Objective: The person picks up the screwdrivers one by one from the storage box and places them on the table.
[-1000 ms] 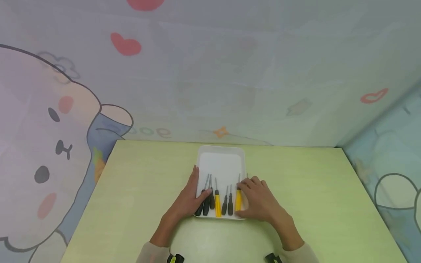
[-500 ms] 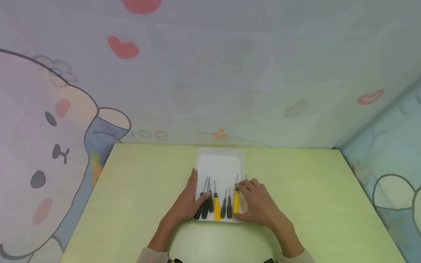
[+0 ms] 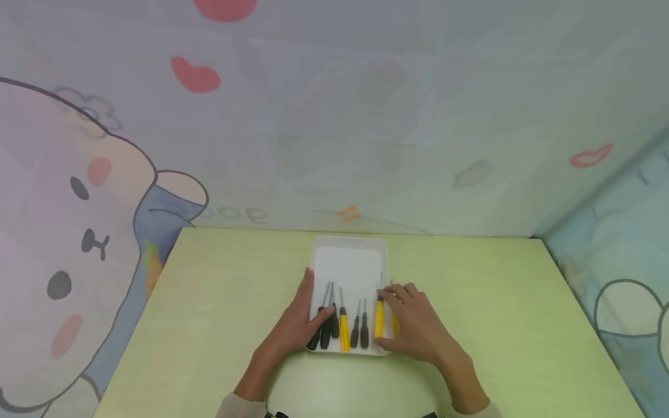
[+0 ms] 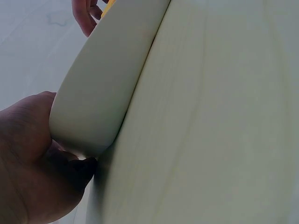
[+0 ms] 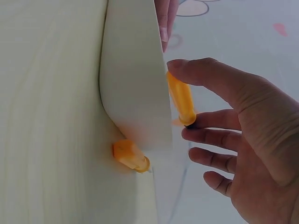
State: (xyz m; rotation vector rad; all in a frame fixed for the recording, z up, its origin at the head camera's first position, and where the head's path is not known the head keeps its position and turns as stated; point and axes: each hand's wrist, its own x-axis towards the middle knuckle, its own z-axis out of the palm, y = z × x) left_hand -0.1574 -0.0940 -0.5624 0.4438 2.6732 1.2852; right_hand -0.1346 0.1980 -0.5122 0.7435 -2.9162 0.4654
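A white tray (image 3: 349,255) lies on the table, with a row of screwdrivers at its near end. My left hand (image 3: 295,325) holds the tray's left side, fingers along the outer wall and thumb over the rim. My right hand (image 3: 418,322) pinches a yellow screwdriver (image 3: 378,318) by its handle between thumb and fingers at the tray's right rim, shaft pointing away. In the right wrist view that yellow handle (image 5: 181,99) shows above the rim. A second yellow screwdriver (image 5: 130,155) lies on the table just outside the tray, partly hidden by my right hand in the head view.
Inside the tray are several black-handled screwdrivers (image 3: 326,332), another yellow screwdriver (image 3: 344,332) and two small dark ones (image 3: 364,332). The pale green table (image 3: 470,278) ends at a printed cloth backdrop (image 3: 334,116) behind and on the right.
My right hand and the pinched yellow screwdriver have shifted slightly right, away from the small dark ones. More of the yellow screwdriver outside the tray shows now. My left hand stays at the tray.
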